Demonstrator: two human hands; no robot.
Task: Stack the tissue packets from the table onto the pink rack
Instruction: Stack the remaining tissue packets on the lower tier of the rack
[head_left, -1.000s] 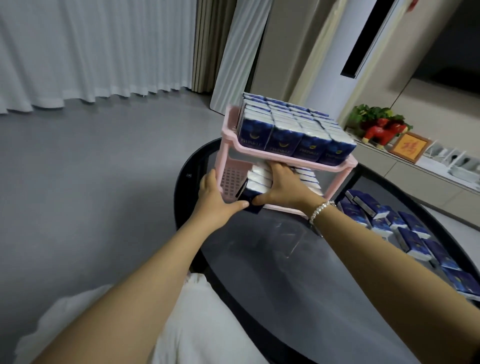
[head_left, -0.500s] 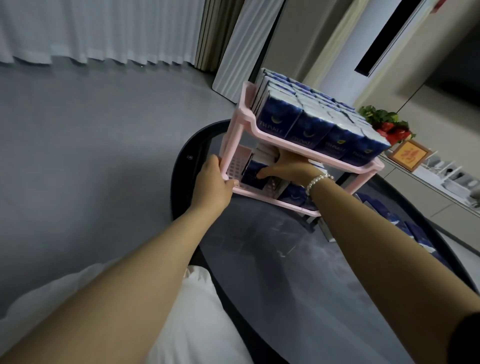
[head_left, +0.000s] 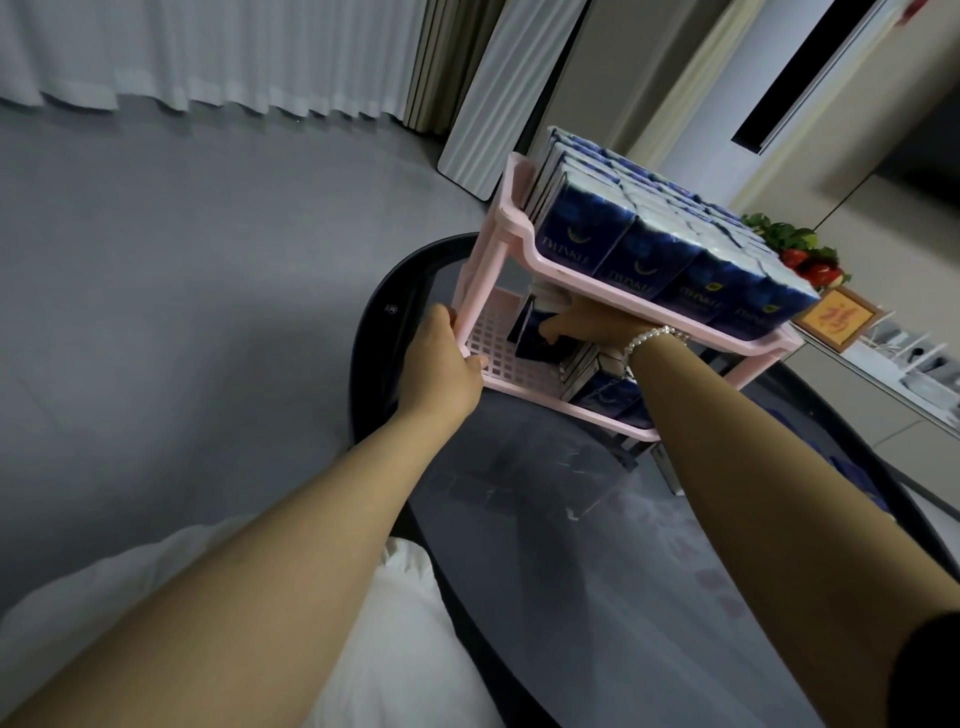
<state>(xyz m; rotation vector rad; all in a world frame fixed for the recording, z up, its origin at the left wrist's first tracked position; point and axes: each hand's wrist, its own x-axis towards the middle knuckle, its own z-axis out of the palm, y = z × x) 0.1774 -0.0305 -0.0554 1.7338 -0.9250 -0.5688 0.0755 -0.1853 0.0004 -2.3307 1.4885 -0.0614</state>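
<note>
The left hand (head_left: 441, 364) grips the pink rack (head_left: 511, 218); inside its lower shelf, the right hand (head_left: 587, 325) pinches a packet (head_left: 537, 345). Packets fill the shelf above.

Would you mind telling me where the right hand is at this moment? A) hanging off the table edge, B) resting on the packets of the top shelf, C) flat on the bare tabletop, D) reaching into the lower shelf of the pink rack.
D: the right hand reaches under the top shelf into the lower shelf of the pink rack and touches a tissue packet there, while the left hand grips the rack's corner.
</note>
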